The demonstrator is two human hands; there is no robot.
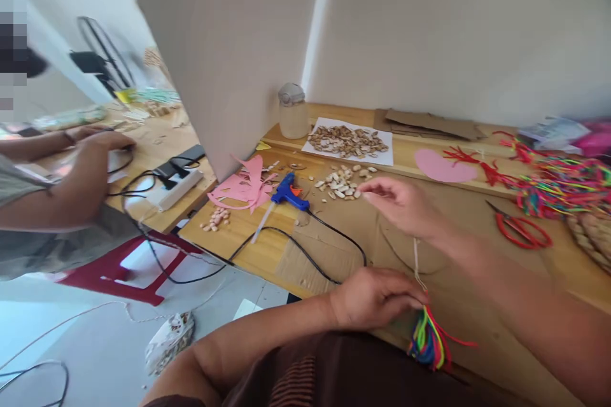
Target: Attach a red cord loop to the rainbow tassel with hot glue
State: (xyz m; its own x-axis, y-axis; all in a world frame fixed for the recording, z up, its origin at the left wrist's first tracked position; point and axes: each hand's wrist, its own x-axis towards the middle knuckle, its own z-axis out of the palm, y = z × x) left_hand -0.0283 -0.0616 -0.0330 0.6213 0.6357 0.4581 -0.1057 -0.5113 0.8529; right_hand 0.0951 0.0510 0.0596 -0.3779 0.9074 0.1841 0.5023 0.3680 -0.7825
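My left hand is closed on the top of a multicoloured thread tassel, which hangs below the fingers over the table's front edge. A thin pale cord rises from the tassel and passes out of sight at my right wrist. My right hand reaches over the cardboard, its thumb and fingertips drawn together at the right edge of a loose pile of pale shells or seeds. Whether something small sits between those fingertips cannot be made out. A blue glue gun lies left of the pile.
White paper bears brownish shells beside a lidded jar. Pink scraps lie left. Red-handled scissors and colourful tassels are right. The glue gun's black cord crosses the front edge. Another person's arm rests beyond the partition.
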